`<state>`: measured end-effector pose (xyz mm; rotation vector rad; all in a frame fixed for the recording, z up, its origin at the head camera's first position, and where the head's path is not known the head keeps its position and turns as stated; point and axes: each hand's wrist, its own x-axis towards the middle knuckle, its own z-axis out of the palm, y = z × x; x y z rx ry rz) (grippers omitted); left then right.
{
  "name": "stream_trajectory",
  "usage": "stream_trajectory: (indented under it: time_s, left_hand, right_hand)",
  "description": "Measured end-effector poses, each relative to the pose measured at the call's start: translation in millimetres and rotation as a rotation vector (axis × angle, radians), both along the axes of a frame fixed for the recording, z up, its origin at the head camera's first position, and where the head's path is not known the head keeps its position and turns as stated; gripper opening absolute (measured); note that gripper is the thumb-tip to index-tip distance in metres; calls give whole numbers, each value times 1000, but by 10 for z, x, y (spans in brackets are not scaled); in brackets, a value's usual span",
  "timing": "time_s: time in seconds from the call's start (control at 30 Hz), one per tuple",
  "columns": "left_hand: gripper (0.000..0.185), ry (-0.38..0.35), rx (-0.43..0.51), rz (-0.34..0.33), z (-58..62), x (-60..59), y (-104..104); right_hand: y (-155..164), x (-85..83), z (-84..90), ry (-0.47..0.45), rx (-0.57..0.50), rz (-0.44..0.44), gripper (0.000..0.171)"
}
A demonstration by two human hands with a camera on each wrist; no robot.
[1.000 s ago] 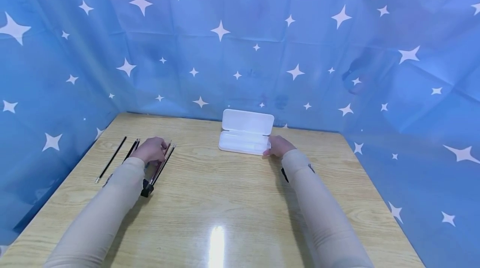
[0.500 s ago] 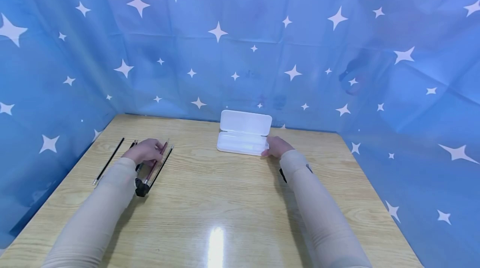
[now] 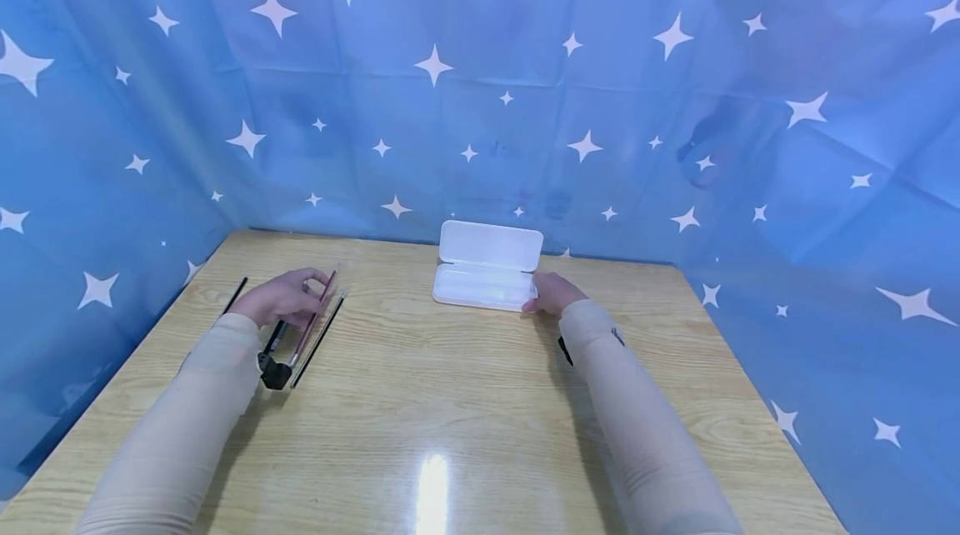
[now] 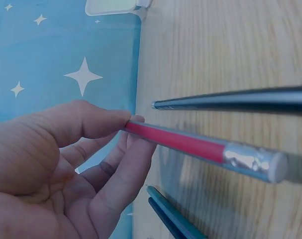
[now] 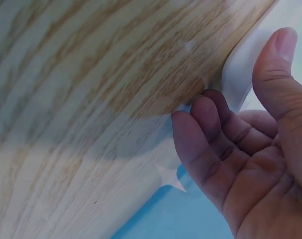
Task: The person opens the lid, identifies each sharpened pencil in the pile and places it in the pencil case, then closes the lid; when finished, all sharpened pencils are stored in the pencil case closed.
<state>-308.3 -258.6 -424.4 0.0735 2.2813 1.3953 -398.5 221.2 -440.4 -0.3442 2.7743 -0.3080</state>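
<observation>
Since the earlier frames, the red pencil (image 4: 180,142) has been shifted slightly forward by the left hand (image 3: 281,299), and the near end of the black pencil (image 4: 235,102), just to that hand's right, has been uncovered. By the left thumb and fingertips the red pencil is pinched, its eraser end pointed back toward the person and its long axis angled forward and to the right, roughly alongside the black pencil. Two dark pencils (image 4: 176,215) are seen on that hand's left, partly under it; another pencil (image 3: 236,295), farther left, is mostly hidden by the left sleeve (image 3: 187,410).

As judged here, most hangs on how pencil and case lie: the white case (image 3: 480,289), its lid (image 3: 491,245) raised, is placed well to the left hand's right, its long axis crosswise to the pencil's. Its right end is met by the right hand (image 3: 555,293), clearly the nearer. Right fingers are loosely bent, thumb apart; whether the case is gripped cannot be told.
</observation>
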Motion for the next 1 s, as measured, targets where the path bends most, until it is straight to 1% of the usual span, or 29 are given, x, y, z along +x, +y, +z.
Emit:
stream_trajectory:
  time_s: [0.23, 0.4, 0.57, 0.77, 0.87, 1.0]
  left_hand:
    - [61, 59, -3, -22, 82, -17, 83]
    - [62, 81, 26, 2, 100, -79, 138]
    - [63, 93, 40, 22, 94, -148, 182]
    - [59, 164, 125, 54, 121, -197, 286]
    - [59, 202, 134, 64, 136, -212, 321]
    - [55, 244, 132, 75, 126, -235, 354]
  right_hand:
    - [-21, 3, -15, -16, 2, -19, 62]
    - [-39, -1, 16, -12, 20, -23, 66]
    - [-39, -24, 17, -3, 36, -8, 66]
    - [-24, -16, 17, -8, 18, -31, 67]
    - [-22, -7, 26, -11, 23, -27, 65]
    - [-30, 4, 28, -10, 27, -11, 60]
